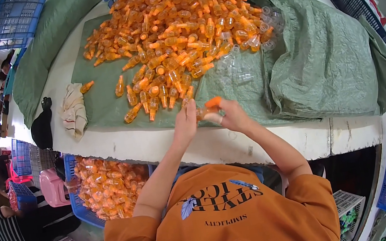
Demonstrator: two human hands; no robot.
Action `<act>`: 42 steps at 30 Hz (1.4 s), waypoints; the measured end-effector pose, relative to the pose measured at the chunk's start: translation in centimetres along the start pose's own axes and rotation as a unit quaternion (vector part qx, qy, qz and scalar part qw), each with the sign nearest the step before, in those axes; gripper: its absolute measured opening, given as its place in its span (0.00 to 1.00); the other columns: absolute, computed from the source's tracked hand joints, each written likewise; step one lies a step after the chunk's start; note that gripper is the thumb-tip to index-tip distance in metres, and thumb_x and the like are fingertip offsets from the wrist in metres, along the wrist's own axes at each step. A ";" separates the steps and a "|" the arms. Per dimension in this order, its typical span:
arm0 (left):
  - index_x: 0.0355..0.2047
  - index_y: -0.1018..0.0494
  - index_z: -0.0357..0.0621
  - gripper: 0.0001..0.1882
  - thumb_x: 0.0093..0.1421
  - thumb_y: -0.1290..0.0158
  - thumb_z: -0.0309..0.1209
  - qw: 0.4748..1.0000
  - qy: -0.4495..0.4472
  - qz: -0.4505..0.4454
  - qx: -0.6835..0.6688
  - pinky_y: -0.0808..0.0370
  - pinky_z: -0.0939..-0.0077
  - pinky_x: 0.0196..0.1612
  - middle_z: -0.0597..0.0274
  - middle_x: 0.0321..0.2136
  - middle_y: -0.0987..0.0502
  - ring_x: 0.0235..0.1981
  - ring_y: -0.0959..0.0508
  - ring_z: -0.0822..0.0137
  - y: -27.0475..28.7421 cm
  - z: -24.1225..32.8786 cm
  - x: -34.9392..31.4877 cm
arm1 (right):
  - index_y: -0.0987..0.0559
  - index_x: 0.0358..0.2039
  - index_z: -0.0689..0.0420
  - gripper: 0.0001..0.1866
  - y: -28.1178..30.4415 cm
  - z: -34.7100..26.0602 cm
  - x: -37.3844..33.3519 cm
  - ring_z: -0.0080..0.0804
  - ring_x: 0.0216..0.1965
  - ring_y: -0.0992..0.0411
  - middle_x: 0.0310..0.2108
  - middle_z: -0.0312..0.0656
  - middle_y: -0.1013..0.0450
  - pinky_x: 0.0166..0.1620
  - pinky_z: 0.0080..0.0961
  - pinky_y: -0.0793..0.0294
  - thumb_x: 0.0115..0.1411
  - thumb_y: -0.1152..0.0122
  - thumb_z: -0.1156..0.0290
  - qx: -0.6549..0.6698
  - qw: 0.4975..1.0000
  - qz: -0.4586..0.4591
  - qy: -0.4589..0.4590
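Just over the table's front edge, my two hands meet at a small clear plastic bottle (203, 112) with orange in it. My left hand (185, 124) is closed with its fingers held upright along one side of it. My right hand (233, 116) pinches it from the other side, with an orange covering on the index finger and a pale covering on the thumb. My fingers hide part of the bottle. Right beyond them spreads a large heap of small orange-capped bottles (175, 38). To its right lie clear empty plastic pieces (240, 69).
A green woven sheet (110, 103) covers the white table (132, 149); folded green sacking (319, 61) lies at right. A crumpled cloth (73, 111) rests at left. Below the table edge stands a blue crate (76, 198) of similar bottles. Another person (14, 227) sits at far left.
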State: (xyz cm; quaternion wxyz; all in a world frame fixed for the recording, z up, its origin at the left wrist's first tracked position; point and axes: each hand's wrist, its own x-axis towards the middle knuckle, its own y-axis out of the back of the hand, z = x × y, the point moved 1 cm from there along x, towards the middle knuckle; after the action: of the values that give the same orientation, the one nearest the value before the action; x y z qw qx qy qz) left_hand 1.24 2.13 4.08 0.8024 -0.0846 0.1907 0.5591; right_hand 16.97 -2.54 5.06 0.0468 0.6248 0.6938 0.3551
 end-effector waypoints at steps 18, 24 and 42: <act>0.37 0.39 0.40 0.20 0.50 0.44 0.35 0.862 -0.128 0.121 0.474 0.29 0.69 0.32 0.56 0.25 0.28 0.27 0.26 0.61 0.6 -1.4 3.8 | 0.31 0.40 0.55 0.18 2.1 6.6 3.2 0.44 0.35 0.30 0.31 0.47 0.29 0.37 0.35 0.30 0.49 0.41 0.66 -0.348 0.916 -0.041 -0.194; 0.37 0.38 0.41 0.15 0.55 0.52 0.38 0.968 -0.211 0.068 0.118 0.30 0.73 0.24 0.56 0.24 0.29 0.21 0.28 0.65 3.4 -0.3 2.0 | 0.36 0.46 0.56 0.25 2.3 5.7 1.2 0.42 0.37 0.32 0.37 0.47 0.30 0.41 0.29 0.30 0.46 0.39 0.75 -0.110 0.980 -0.102 -0.130; 0.25 0.35 0.40 0.16 0.59 0.56 0.41 0.929 -0.228 0.111 0.269 0.34 0.66 0.20 0.55 0.13 0.31 0.16 0.28 0.55 2.1 1.4 -0.4 | 0.32 0.42 0.61 0.19 -3.2 -0.3 0.8 0.30 0.37 0.29 0.38 0.46 0.30 0.37 0.25 0.27 0.53 0.41 0.65 0.395 0.858 -0.006 -0.328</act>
State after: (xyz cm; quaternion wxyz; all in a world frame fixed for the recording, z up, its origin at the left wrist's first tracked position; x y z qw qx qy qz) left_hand -0.54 3.04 5.71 0.7496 0.2863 0.1542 0.5765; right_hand 13.97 -1.82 3.84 0.0224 0.6669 0.7240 -0.1747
